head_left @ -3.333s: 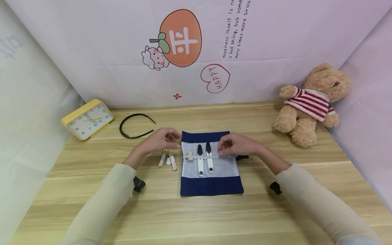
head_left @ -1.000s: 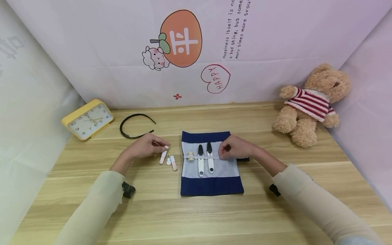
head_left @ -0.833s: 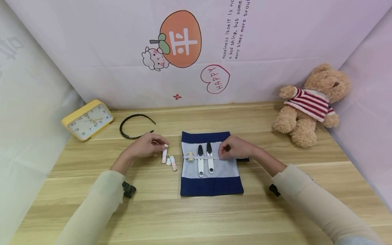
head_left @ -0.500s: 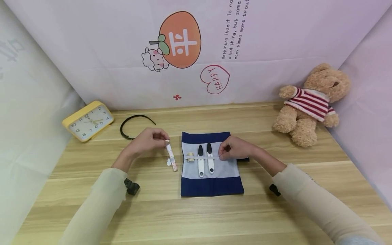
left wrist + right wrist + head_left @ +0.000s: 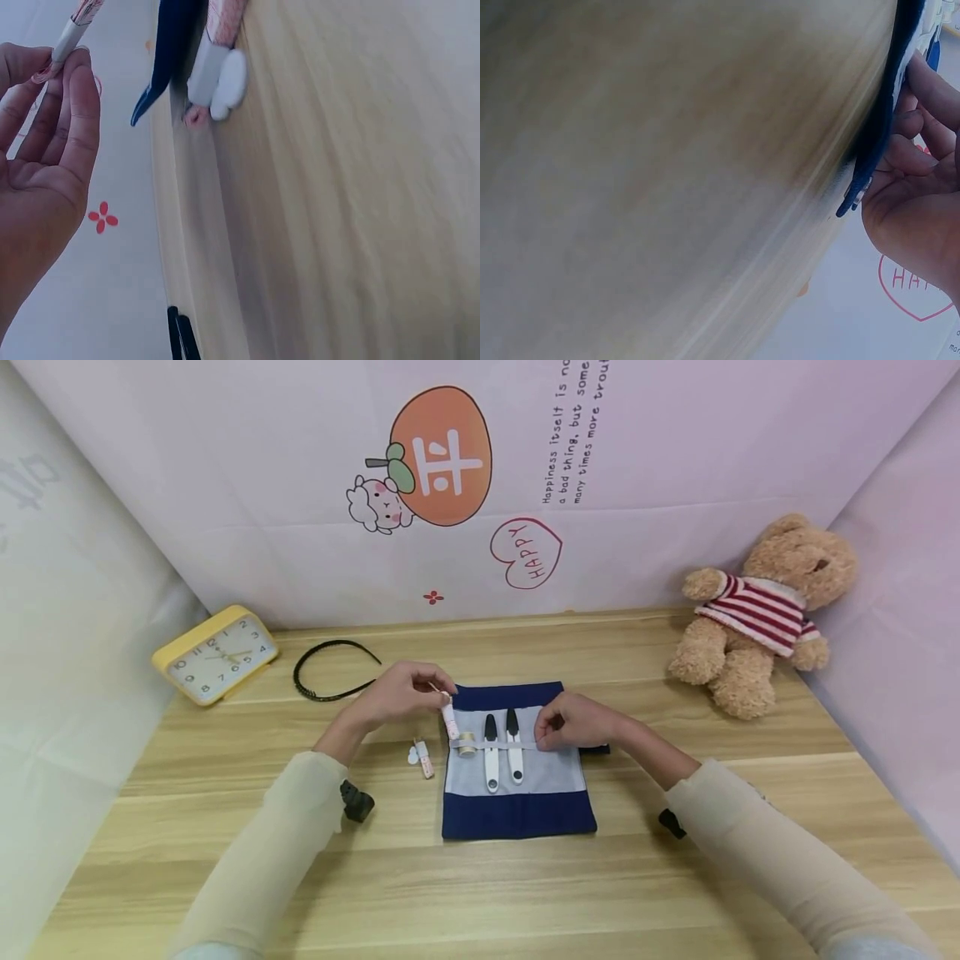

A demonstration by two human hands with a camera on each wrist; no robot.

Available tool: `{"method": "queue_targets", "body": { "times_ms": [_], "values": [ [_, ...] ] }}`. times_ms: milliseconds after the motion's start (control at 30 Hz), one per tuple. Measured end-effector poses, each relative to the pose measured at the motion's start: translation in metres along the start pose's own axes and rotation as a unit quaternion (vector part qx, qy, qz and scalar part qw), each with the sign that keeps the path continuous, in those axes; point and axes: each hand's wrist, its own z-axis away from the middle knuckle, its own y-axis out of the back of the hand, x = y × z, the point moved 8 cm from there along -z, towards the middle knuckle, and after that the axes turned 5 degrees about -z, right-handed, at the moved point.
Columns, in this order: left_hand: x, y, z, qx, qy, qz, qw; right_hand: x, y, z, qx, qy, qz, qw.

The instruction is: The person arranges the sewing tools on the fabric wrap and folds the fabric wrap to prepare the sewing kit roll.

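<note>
My left hand (image 5: 397,695) pinches one end of a pink-and-white skein of thread (image 5: 450,720) with a white paper band (image 5: 71,35). The skein hangs over the left edge of an unfolded navy-and-grey fabric case (image 5: 519,817), just above a thread spool (image 5: 467,742). Fingers of my right hand (image 5: 581,722) pinch the case's elastic strap (image 5: 528,746) near its right end; the exact grip is partly hidden. Two white tools, likely thread snips with black caps (image 5: 492,767) (image 5: 516,763), sit under the strap. A second skein (image 5: 425,763) lies left of the case.
Beside the second skein is a small white piece (image 5: 412,755). A black headband (image 5: 300,670) and a yellow clock (image 5: 217,653) stand at the back left. At the back right sits a teddy bear (image 5: 757,618). A printed white sheet (image 5: 645,552) rises behind the table.
My left hand has picked up one skein from the table and carried it right to the case's edge. The right hand has settled slightly lower onto the strap and stays there.
</note>
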Motion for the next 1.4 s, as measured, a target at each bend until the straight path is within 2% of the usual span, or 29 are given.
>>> {"method": "queue_targets", "body": {
  "times_ms": [100, 367, 633, 767, 867, 1067, 1267, 1400],
  "values": [
    [0.003, -0.006, -0.006, -0.007, 0.000, -0.017, 0.9998, -0.001, -0.001, 0.000, -0.002, 0.002, -0.003, 1.0000],
    [0.011, -0.022, -0.022, -0.026, -0.003, 0.008, 0.9996, -0.001, -0.002, -0.001, -0.004, 0.003, 0.001, 1.0000],
    [0.017, -0.033, -0.032, -0.040, -0.017, 0.019, 0.9989, -0.001, -0.003, 0.000, -0.007, 0.007, -0.002, 1.0000],
    [0.019, -0.038, -0.036, -0.042, -0.017, 0.028, 0.9986, 0.002, -0.003, 0.000, -0.006, -0.005, 0.000, 1.0000],
    [0.021, -0.041, -0.038, -0.044, -0.016, 0.017, 0.9987, 0.004, -0.003, -0.001, -0.008, -0.011, 0.000, 0.9999],
    [0.027, -0.045, -0.045, -0.037, -0.014, -0.005, 0.9992, 0.000, -0.002, 0.000, -0.016, 0.003, -0.004, 0.9999],
    [0.030, -0.052, -0.055, -0.032, -0.012, -0.009, 0.9994, -0.002, -0.003, -0.001, -0.027, 0.024, -0.003, 0.9994],
    [0.032, -0.059, -0.062, -0.037, -0.021, -0.017, 0.9990, -0.002, -0.002, -0.001, -0.030, 0.021, -0.005, 0.9993]
  ]
}}
